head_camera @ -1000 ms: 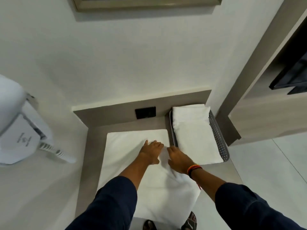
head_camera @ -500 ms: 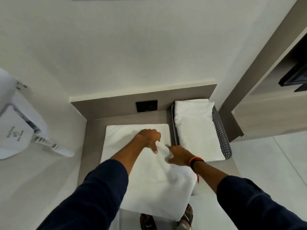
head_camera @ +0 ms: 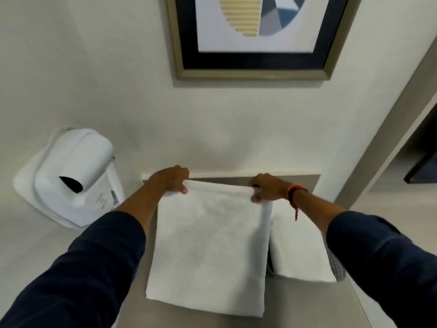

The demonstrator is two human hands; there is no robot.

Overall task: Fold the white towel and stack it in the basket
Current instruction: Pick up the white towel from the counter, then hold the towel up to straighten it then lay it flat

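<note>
The white towel (head_camera: 210, 245) hangs as a doubled sheet above the grey counter (head_camera: 295, 301), its lower edge close to the counter's front. My left hand (head_camera: 171, 178) pinches its top left corner and my right hand (head_camera: 268, 189) pinches its top right corner, both raised near the wall. To the right stands the dark mesh basket (head_camera: 337, 268), mostly hidden. A folded white towel (head_camera: 298, 247) lies in it, partly covered by the held towel.
A white wall-mounted hair dryer (head_camera: 73, 178) sits at the left. A framed picture (head_camera: 255, 36) hangs on the wall above. A grey cabinet side (head_camera: 387, 129) rises at the right, close to the basket.
The towel lay flat on the counter under both hands. Both hands have now gripped its corners and lifted it up off the surface; the view has tilted upward.
</note>
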